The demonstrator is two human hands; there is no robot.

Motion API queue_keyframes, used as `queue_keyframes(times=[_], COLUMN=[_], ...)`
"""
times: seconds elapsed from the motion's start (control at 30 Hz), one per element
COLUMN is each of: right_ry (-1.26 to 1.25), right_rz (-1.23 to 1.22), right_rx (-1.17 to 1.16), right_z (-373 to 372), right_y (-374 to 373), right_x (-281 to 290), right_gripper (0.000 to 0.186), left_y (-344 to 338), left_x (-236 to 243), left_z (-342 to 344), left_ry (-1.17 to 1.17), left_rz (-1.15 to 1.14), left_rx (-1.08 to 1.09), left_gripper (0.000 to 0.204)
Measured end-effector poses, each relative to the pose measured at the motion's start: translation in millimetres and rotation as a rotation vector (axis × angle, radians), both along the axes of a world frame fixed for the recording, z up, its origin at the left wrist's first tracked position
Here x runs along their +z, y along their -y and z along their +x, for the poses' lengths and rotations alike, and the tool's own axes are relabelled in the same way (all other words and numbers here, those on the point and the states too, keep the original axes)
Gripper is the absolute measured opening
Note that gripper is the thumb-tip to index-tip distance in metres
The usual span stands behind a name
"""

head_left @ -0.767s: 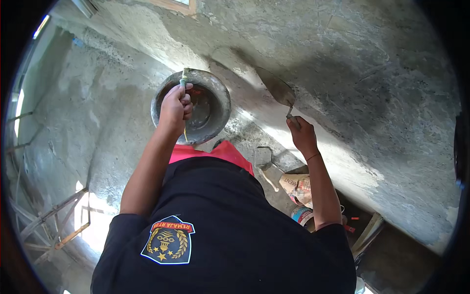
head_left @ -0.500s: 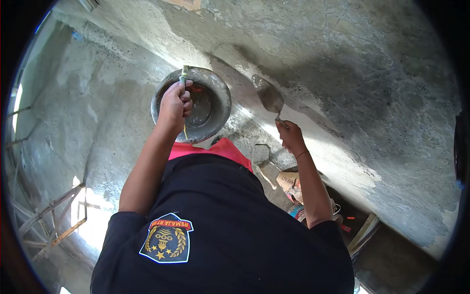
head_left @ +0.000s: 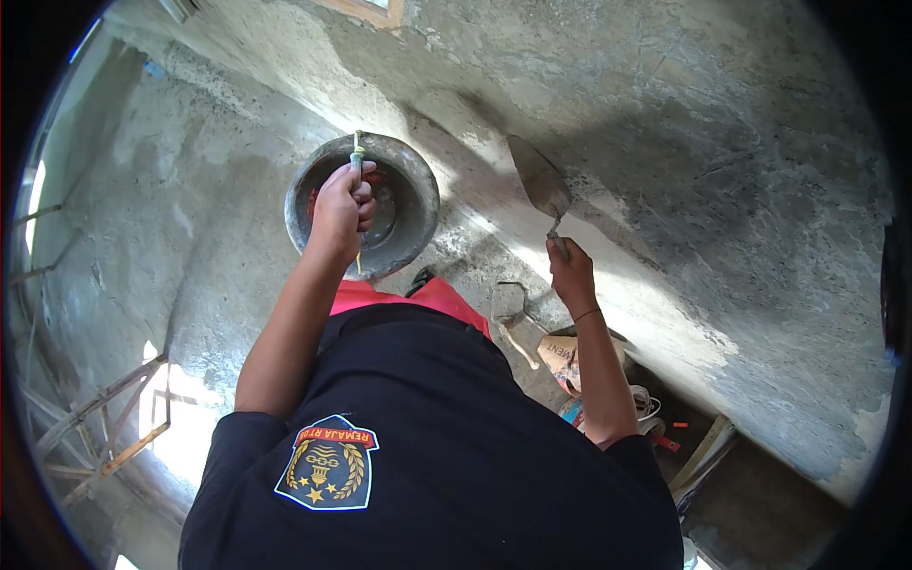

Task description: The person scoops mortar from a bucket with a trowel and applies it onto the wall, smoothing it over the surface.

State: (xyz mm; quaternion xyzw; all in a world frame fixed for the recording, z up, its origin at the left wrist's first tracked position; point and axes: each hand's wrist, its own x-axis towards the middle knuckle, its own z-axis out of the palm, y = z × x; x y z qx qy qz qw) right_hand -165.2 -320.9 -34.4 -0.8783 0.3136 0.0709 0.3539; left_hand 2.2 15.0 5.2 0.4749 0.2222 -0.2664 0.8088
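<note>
My left hand (head_left: 344, 207) is closed around a slim tool with a greenish-grey handle (head_left: 357, 157); a thin yellowish end shows below the fist. Its kind is not clear from this angle. Beneath that hand sits a round dark basin (head_left: 425, 204), smeared with grey, with something reddish inside. My right hand (head_left: 572, 273) grips the handle of a trowel (head_left: 541, 179), whose broad grey blade points up and left in front of the rough cement wall. Whether the blade touches the wall I cannot tell.
A long-handled tool with a squared metal frame (head_left: 513, 318) lies on the floor by a brown paper sack (head_left: 562, 353). Metal frames (head_left: 104, 418) stand at the left. The rough wall (head_left: 722, 190) rises on the right. A wooden-edged opening (head_left: 380, 11) shows at the top.
My right hand has moved slightly to the right with the trowel, and its blade has turned a little. My left hand stays nearly where it was, the tool still in it.
</note>
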Motion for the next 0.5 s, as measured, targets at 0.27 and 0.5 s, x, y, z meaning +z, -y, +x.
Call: queue_keyframes(times=[0.27, 0.5], right_ry=[-0.161, -0.009], right_rz=[-0.156, -0.290], right_rx=[0.042, 0.088], right_z=[-21.9, -12.4], right_y=[1.1, -14.2], right_x=[-31.1, 1.1], right_gripper=[0.042, 0.036], left_y=[-6.4, -8.3], left_x=[3.5, 3.1], left_z=[1.6, -4.4], left_ry=[0.005, 0.002], left_rz=[-0.008, -0.013], left_rx=[0.014, -0.015], left_gripper=[0.021, 0.025])
